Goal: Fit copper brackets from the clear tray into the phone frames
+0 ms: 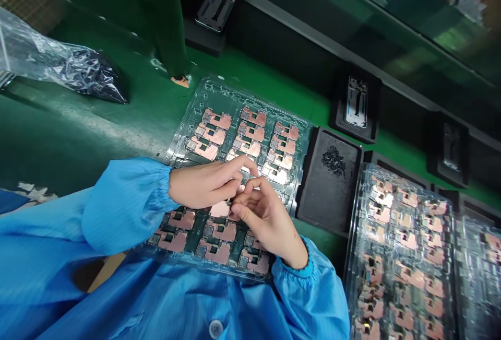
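Observation:
My left hand (219, 180) reaches in over the middle of a clear plastic tray (299, 173), fingers bent and pressed together. Opposite it, my right hand (270, 220) curls with thumb and fingertips drawn in, almost meeting the left fingers. Whatever lies between the fingertips is too small or hidden to name. Beneath them the tray carries rows of small copper-coloured circuit boards (252, 116), most with a dark square cut-out. One copper board (219, 209) shows right beside my right thumb; whether the thumb touches it I cannot tell. My hands and sleeves cover part of the tray.
Right of the tray stands a black shallow box (329, 199) with a heap of small black bits (333, 160). Beyond is another loaded board tray (415, 261). Phone frames (356, 101) rest on dark blocks behind. A plastic bag (94, 71) and a green post (158, 16) stand left.

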`<state>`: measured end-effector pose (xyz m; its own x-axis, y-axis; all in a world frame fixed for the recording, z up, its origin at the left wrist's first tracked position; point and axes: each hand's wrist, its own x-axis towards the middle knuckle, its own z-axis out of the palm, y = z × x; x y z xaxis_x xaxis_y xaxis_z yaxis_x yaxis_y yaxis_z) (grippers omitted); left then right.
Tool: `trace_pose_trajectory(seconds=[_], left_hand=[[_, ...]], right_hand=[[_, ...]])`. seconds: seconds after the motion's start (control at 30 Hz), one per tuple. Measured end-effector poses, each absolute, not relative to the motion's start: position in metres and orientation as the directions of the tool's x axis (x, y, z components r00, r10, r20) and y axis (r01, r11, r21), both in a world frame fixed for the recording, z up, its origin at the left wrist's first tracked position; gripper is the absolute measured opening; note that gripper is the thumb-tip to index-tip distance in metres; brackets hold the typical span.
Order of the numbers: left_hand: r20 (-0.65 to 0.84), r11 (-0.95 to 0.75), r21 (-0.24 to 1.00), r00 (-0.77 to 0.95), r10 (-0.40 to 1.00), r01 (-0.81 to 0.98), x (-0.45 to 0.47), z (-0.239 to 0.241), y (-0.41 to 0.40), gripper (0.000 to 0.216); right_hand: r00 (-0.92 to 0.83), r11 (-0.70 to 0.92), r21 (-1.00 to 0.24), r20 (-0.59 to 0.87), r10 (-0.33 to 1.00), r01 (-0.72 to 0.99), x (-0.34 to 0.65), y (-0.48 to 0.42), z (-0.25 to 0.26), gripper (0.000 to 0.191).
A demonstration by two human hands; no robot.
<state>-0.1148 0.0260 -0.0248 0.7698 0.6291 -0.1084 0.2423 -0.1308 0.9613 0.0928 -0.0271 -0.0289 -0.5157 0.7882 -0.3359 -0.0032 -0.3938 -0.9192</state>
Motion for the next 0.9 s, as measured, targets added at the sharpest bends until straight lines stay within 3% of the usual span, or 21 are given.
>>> trace_pose_trajectory(seconds=[0.13,0.4,0.67,0.8,0.9], left_hand=[[-0.120,-0.115,0.961,0.758,0.642,0.250,-0.114,-0.027,0.026,0.030],[-0.141,0.002,0.984,0.775,0.616,0.177,-0.112,-0.027,0.023,0.031],[-0.095,0.050,0.995,0.723,0.684,0.083,-0.115,-0.018,0.024,0.024],[-0.081,0.027,0.996,0.703,0.707,0.088,-0.116,-0.019,0.024,0.022],[-0.079,-0.007,0.993,0.691,0.719,0.121,-0.115,-0.024,0.023,0.023]], right_hand=[[-0.522,-0.280,-0.957,-0.277,0.807,0.075,0.095,-0.027,-0.025,0.024],[-0.553,-0.223,-0.970,-0.238,0.798,0.096,0.095,-0.030,-0.026,0.022],[-0.526,-0.381,-0.915,-0.260,0.810,-0.134,0.099,-0.027,-0.015,0.020],[-0.520,-0.402,-0.906,-0.279,0.807,-0.136,0.097,-0.028,-0.015,0.020],[-0.474,-0.329,-0.941,-0.256,0.842,-0.077,0.092,-0.032,-0.019,0.023]])
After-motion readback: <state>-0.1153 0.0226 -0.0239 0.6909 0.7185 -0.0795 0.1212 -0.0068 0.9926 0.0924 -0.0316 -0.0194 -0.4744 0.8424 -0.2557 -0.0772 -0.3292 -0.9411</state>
